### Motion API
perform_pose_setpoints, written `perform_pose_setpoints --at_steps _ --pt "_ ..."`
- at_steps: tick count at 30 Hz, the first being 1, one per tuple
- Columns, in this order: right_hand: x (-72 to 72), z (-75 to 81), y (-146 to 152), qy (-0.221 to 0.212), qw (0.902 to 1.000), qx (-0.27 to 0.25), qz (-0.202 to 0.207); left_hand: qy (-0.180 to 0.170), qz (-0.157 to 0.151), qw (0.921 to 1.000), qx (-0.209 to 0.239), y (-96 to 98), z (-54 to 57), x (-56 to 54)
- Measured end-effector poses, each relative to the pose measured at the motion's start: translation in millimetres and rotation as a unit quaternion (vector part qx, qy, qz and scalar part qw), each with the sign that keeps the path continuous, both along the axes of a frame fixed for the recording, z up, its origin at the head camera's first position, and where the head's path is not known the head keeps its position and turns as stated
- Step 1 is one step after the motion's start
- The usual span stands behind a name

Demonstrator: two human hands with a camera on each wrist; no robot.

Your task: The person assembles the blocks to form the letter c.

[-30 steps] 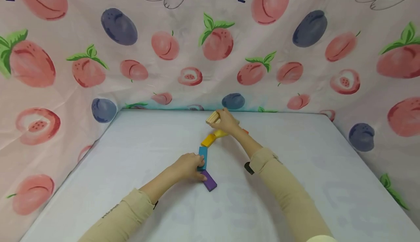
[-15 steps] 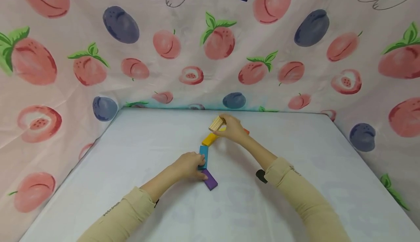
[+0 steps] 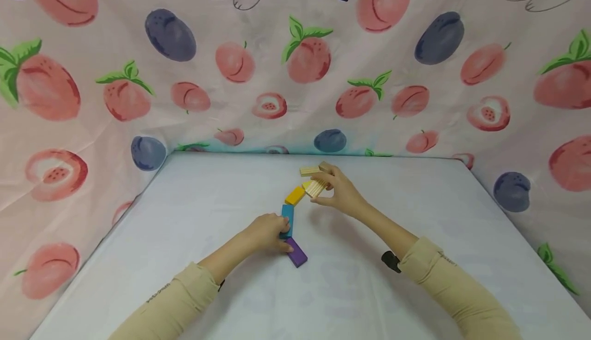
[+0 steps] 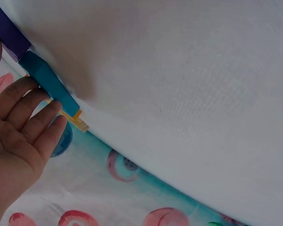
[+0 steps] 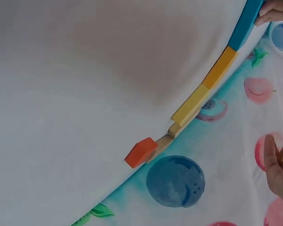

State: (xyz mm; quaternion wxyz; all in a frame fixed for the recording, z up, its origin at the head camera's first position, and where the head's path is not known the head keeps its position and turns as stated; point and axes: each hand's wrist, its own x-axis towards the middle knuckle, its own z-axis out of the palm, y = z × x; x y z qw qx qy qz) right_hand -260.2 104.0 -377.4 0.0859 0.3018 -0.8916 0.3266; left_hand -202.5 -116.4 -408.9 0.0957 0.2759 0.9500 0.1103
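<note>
My left hand (image 3: 268,233) rests at the near end of a bent row of blocks, its fingers against the blue block (image 3: 287,212) and its thumb on the purple block (image 3: 297,255). The left wrist view shows those fingers (image 4: 47,122) extended along the blue block's side. Farther along come an orange-yellow block (image 3: 294,195) and a paler yellow block (image 5: 191,104), partly covered in the head view. Above the yellow one, my right hand (image 3: 346,194) pinches a pale wooden block with lengthwise lines (image 3: 315,189), held tilted between thumb and fingers.
Behind the right hand lie a lined wooden block (image 3: 308,171) and a plain wooden one (image 3: 325,166). A red-orange block (image 5: 140,152) shows in the right wrist view; the hand hides it from the head camera. Fruit-printed cloth (image 3: 203,119) backs the white table (image 3: 208,191).
The right hand has come nearer and rightward with the wooden block, from behind the row to over the yellow block. Wooden blocks behind it are now exposed. The left hand stays put.
</note>
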Motion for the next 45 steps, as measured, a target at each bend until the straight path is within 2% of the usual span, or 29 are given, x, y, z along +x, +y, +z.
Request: perform_pose_setpoints --at_steps 12,18,21,24,31,38,45 --pt "33.9 -10.7 9.9 0.109 0.994 0.002 0.007 0.002 0.0 1.0 -0.005 -2.3 -3.4 -1.7" --pt "56.6 -17.4 16.1 0.181 0.9825 0.027 0.033 0.014 -0.01 0.9998 -0.008 -1.6 -2.8 -2.1" --pt "64.8 -18.6 17.8 0.203 0.977 0.046 0.044 0.017 -0.013 0.9997 -0.006 -1.3 -2.4 -2.2" --pt "71.5 -18.6 19.5 0.206 0.9742 0.075 0.053 0.012 -0.014 0.9998 -0.003 -1.1 -2.5 -1.8" --pt "81.2 -15.3 23.2 0.181 0.971 0.144 0.061 0.007 -0.011 0.9999 0.0 -0.4 -0.5 -1.3" --pt "84.1 -20.9 26.3 0.173 0.9707 0.153 0.067 0.004 -0.002 1.0 0.0 -0.5 4.7 -0.9" --pt "88.4 -35.3 30.9 0.175 0.9648 0.176 0.088 -0.003 -0.001 1.0 -0.004 0.0 0.1 -0.1"
